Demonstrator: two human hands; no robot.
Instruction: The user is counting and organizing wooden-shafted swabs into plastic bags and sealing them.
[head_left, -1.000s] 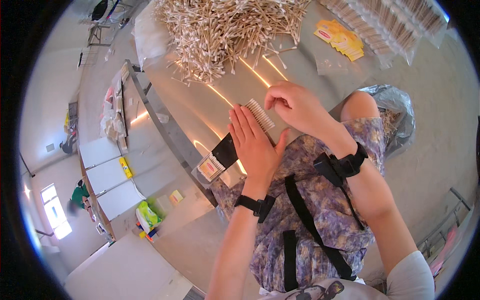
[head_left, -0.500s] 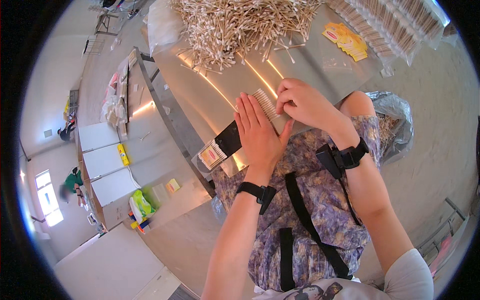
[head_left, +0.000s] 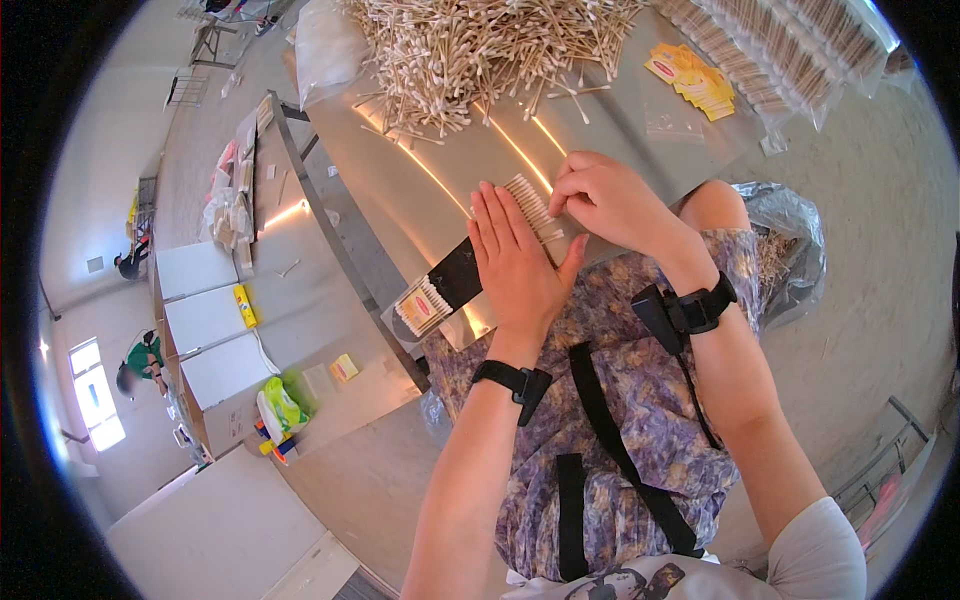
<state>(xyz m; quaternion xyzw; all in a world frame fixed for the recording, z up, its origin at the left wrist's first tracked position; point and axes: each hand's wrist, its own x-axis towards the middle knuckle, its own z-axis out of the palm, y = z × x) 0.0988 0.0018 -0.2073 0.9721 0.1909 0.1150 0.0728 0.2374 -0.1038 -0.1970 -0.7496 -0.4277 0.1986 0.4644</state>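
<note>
My left hand lies flat, its fingers together and stretched out, over a row of cotton swabs on the metal tabletop. White tips show in a line past its index finger; the rest of the row is under the palm. At the tips' right end is my right hand, with fingers curled in and pressed together; whatever they hold is hidden. A black strip sticks out left of my left hand. At its lower end sits a bundle of cotton swabs with a yellow card.
A big heap of loose cotton swabs covers the table's far side. Yellow cards lie to its right, near bagged swabs. A clear plastic bag hangs beside my right knee. A second table stands left; a person is beyond it.
My right hand has shifted slightly along the row's tips, and one tip near its fingers stands out more. My left hand stays in place. The far person has moved a little.
</note>
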